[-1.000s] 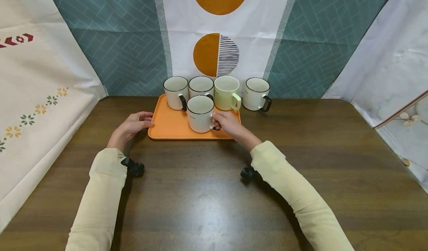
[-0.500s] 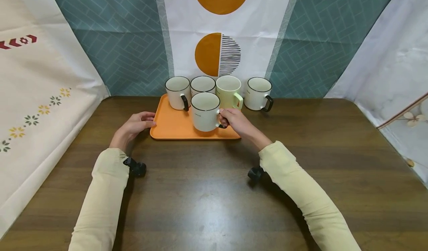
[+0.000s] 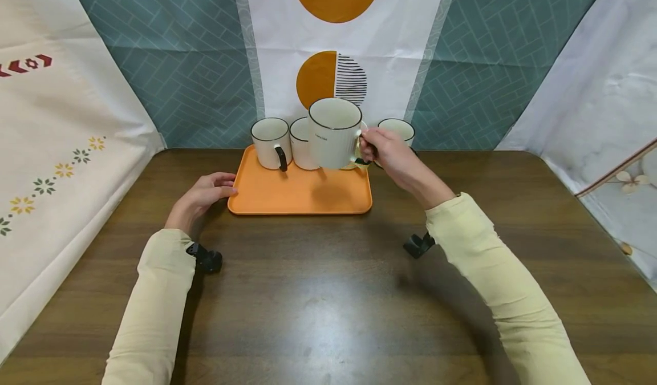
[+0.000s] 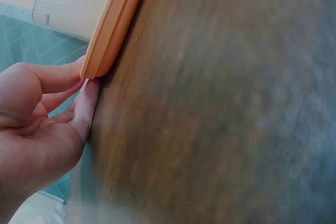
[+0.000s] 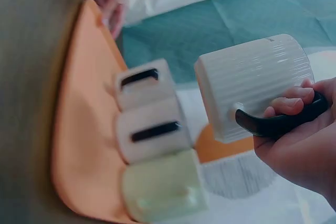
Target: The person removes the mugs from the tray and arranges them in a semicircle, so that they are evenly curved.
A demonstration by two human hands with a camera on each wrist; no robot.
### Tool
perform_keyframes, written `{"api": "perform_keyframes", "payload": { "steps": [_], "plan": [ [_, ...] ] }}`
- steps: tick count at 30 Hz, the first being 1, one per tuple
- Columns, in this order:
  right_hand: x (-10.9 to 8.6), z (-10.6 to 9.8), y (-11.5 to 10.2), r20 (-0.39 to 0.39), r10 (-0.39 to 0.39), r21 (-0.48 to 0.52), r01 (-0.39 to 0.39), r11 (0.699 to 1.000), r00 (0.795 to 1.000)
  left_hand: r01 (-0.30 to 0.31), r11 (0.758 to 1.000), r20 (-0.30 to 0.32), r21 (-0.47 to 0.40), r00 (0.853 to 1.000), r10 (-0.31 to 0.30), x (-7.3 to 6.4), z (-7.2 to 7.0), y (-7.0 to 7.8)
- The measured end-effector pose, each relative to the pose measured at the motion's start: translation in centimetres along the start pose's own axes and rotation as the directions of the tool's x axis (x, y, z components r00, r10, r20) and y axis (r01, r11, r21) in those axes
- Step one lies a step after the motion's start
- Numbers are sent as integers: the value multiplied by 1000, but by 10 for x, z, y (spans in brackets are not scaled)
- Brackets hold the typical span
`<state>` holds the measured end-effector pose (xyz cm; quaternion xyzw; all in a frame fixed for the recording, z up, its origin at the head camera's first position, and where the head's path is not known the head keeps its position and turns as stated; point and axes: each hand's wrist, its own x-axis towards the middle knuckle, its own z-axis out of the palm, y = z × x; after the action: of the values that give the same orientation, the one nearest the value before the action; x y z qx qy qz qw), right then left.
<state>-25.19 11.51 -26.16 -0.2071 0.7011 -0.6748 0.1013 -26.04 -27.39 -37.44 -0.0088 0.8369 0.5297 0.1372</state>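
A white ribbed mug with a dark rim is raised over the orange tray. My right hand grips it by its black handle, fingers curled around. It hides most of the green mug behind it in the head view. My left hand is at the tray's left edge, thumb and fingers on either side of the rim. Two more white mugs with black handles, a left one and a middle one, stand along the tray's back.
Another white mug stands on the table right of the tray, partly behind my right hand. The brown wooden table extends toward me. Patterned cloths hang behind and at both sides.
My right hand has lifted the white mug off the tray's front, moving it up, to the right and past the green mug's front. The left hand has stayed at the tray edge.
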Motion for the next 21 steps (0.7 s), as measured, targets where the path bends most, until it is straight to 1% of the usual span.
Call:
{"api": "perform_keyframes", "payload": {
  "steps": [3, 7, 12, 16, 21],
  "plan": [
    [1, -13, -12, -31, -20, -13, 20, 1000, 999, 0, 1000, 0, -4, 1000, 0, 0, 0, 1],
    [0, -28, -20, -68, -36, -28, 35, 999, 997, 7, 1000, -2, -2, 1000, -7, 1, 0, 0],
    [-4, -47, -25, -121, -53, 23, 56, 998, 991, 3, 1000, -2, 0, 1000, -3, 1, 0, -3],
    [-9, -64, -26, -161, -83, 42, 91, 995, 983, 3, 1000, 2, 2, 1000, -3, 0, 0, -3],
    [-16, -85, -26, -247, -101, 85, 125, 989, 964, -5, 1000, -1, 1, 1000, 5, 0, 1, -2]
  ]
}}
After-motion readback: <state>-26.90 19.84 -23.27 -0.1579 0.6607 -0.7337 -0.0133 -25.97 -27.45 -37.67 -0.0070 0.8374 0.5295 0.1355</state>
